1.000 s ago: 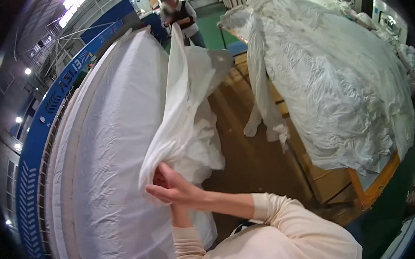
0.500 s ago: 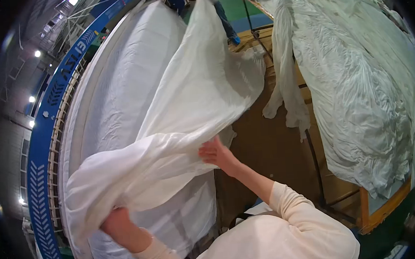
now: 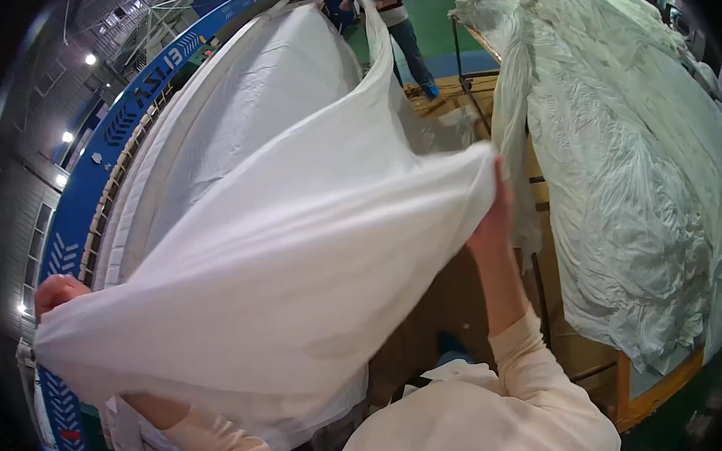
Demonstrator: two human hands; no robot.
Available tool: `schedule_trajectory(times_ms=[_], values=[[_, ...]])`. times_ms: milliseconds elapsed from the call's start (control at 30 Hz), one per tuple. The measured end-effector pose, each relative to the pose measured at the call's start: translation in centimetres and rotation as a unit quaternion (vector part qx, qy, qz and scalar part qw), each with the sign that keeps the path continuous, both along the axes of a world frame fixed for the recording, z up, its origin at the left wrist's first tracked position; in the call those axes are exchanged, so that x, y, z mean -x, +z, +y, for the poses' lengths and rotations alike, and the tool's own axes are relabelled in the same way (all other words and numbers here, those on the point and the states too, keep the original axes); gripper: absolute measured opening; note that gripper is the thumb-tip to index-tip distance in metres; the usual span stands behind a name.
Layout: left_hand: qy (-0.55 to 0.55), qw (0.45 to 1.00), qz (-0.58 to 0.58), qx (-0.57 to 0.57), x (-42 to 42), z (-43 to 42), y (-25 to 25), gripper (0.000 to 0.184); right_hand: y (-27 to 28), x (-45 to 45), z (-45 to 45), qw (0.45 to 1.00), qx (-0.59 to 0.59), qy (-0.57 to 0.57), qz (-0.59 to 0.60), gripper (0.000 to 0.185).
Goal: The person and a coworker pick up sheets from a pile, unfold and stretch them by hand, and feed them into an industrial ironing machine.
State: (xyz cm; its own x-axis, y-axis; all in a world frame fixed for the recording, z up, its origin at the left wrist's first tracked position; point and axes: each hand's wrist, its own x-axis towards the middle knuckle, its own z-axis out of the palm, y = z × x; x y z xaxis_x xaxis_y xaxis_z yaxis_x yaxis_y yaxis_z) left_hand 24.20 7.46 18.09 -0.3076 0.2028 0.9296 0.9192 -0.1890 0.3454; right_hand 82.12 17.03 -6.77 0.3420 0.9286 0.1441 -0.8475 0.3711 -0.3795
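A white sheet [image 3: 265,273] is stretched between my two hands and runs up to a person [image 3: 390,25] at the far end, whose hands hold its other end. My left hand [image 3: 59,292], at the far left over the blue frame, is closed on one corner. My right hand [image 3: 492,213] is raised right of centre, gripping the sheet's right edge; the cloth partly hides its fingers. Beneath and behind the sheet lies a long white padded surface [image 3: 262,91].
A blue machine frame [image 3: 108,150] curves along the left side. On the right, a wooden-edged table [image 3: 664,389] bears a large heap of crumpled white cloth [image 3: 616,210]. Brown boards [image 3: 422,337] lie on the floor between.
My hands have moved far apart and up, the left leftward, the right rightward. The sheet is now spread taut between them. My right hand, open half a second ago, now grips the cloth.
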Motion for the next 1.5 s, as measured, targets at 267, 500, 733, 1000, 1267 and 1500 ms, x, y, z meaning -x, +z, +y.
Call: schedule_trajectory(times_ms=[267,500,733,1000,1267,1500], values=[[-0.084,0.985,0.123,-0.086,-0.6,0.3,3.6,0.039,5.0,1.0,-4.5,0.964,0.011,-0.117,-0.238,0.036],[-0.349,0.917,0.168,-0.09,-18.7,-1.4,5.1,0.019,-10.6,11.2,-11.4,0.962,0.251,-0.064,-0.082,0.042],[-0.386,0.884,0.232,-0.124,-24.7,-2.4,1.5,0.015,-16.7,4.2,-21.4,0.842,0.332,-0.422,-0.054,0.023],[-0.528,0.762,0.371,-0.048,-34.1,-12.9,-8.0,0.022,-16.9,24.8,-25.9,0.808,0.203,-0.06,-0.549,0.055],[-0.677,0.612,0.344,0.222,-28.3,-18.4,-22.2,0.066,-14.6,22.8,-27.6,0.696,0.558,0.085,-0.444,0.07],[-0.545,0.657,-0.286,0.435,-19.1,-20.3,-32.2,0.056,-5.8,19.5,-35.5,0.972,0.189,0.111,-0.082,0.036]])
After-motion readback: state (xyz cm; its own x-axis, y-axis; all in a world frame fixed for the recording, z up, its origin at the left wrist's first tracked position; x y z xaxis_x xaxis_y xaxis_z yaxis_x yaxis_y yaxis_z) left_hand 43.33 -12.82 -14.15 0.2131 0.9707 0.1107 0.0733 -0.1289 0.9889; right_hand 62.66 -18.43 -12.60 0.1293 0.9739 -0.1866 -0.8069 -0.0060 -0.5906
